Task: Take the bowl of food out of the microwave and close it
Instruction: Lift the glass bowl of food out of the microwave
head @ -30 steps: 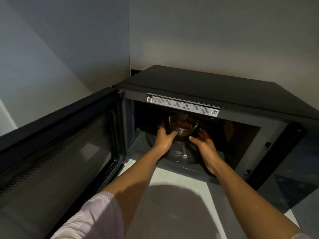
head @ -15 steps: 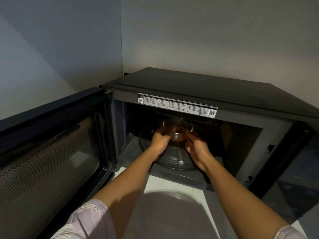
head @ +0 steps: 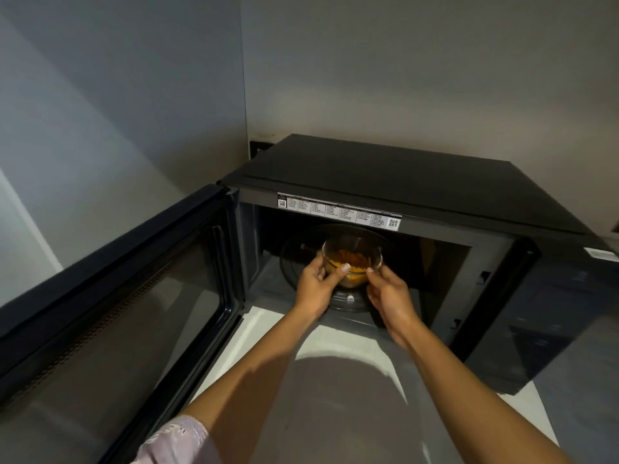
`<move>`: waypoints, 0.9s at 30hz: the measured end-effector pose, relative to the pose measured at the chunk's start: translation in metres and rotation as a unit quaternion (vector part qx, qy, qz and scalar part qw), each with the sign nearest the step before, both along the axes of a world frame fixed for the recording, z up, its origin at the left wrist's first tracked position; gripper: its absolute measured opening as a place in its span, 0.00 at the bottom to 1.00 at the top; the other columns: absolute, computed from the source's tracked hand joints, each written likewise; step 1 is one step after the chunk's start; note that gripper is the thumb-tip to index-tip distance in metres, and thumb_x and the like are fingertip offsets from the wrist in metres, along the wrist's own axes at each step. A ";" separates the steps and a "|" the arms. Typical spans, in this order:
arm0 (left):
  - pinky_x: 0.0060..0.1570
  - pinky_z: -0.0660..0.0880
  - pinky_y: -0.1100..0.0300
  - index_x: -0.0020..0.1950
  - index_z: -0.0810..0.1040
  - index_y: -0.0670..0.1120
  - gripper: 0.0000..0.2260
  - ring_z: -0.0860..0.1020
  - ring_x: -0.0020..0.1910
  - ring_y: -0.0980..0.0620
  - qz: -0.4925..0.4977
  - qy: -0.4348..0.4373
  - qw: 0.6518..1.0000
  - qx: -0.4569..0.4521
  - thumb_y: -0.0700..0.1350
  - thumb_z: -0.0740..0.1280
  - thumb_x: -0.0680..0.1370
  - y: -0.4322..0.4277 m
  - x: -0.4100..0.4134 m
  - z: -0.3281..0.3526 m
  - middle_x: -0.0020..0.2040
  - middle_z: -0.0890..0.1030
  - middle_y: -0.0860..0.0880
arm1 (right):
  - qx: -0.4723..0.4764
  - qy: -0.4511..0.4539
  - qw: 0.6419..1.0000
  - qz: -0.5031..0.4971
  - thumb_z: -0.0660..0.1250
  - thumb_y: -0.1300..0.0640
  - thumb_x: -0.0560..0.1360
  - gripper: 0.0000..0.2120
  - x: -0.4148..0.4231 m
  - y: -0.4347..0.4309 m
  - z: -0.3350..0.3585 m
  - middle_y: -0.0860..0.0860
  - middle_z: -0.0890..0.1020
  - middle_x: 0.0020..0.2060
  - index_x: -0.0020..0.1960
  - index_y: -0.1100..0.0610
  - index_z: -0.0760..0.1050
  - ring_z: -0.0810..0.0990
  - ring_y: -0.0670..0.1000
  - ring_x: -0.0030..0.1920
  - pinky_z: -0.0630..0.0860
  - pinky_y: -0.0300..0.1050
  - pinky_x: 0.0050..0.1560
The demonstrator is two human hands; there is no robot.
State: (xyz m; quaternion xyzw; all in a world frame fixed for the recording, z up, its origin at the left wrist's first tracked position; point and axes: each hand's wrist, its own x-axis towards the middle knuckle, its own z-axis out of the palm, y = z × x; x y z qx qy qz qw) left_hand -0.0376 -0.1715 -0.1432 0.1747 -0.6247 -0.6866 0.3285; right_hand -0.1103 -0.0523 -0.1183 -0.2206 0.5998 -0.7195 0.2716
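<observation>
A black microwave (head: pixel 418 175) stands in a wall corner with its door (head: pixel 110 316) swung wide open to the left. Inside the cavity, a small clear glass bowl (head: pixel 352 259) of orange-brown food hangs just above the round glass turntable (head: pixel 348 301). My left hand (head: pixel 315 289) grips the bowl's left side with the thumb on the rim. My right hand (head: pixel 390 296) holds its right side, fingertips at the rim. The bowl's lower half is hidden behind my fingers.
A white counter (head: pixel 335 343) runs in front of the microwave, with my shadow across it. A label strip (head: pixel 338 212) lines the cavity's top edge. Walls close in behind and on the left. The dark control panel (head: pixel 549 323) is at the right.
Both hands closed around the bowl and raised it off the turntable, nearer the cavity opening. The camera view shifted slightly upward and to the left.
</observation>
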 end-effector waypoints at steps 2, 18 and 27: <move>0.56 0.76 0.68 0.70 0.71 0.37 0.21 0.78 0.58 0.53 -0.005 0.000 1.000 -0.001 0.34 0.68 0.77 0.017 0.015 0.008 0.60 0.80 0.44 | 0.001 0.002 1.000 -0.005 0.58 0.61 0.80 0.17 0.013 0.016 0.006 0.46 0.81 0.54 0.67 0.50 0.72 0.77 0.39 0.52 0.72 0.34 0.50; 0.54 0.76 0.67 0.67 0.73 0.50 0.25 0.81 0.55 0.58 -0.014 -0.085 0.993 -0.075 0.55 0.70 0.73 0.144 0.099 0.016 0.55 0.83 0.54 | 0.018 0.013 0.996 -0.090 0.60 0.64 0.78 0.14 0.102 0.139 0.009 0.39 0.79 0.34 0.61 0.56 0.77 0.75 0.40 0.37 0.72 0.31 0.40; 0.59 0.72 0.70 0.69 0.68 0.59 0.25 0.75 0.63 0.66 -0.131 -0.093 0.983 -0.087 0.53 0.71 0.74 0.228 0.074 -0.008 0.60 0.78 0.70 | 0.070 0.068 0.971 -0.219 0.59 0.50 0.78 0.15 0.107 0.236 -0.009 0.43 0.83 0.57 0.64 0.48 0.76 0.79 0.43 0.59 0.74 0.39 0.59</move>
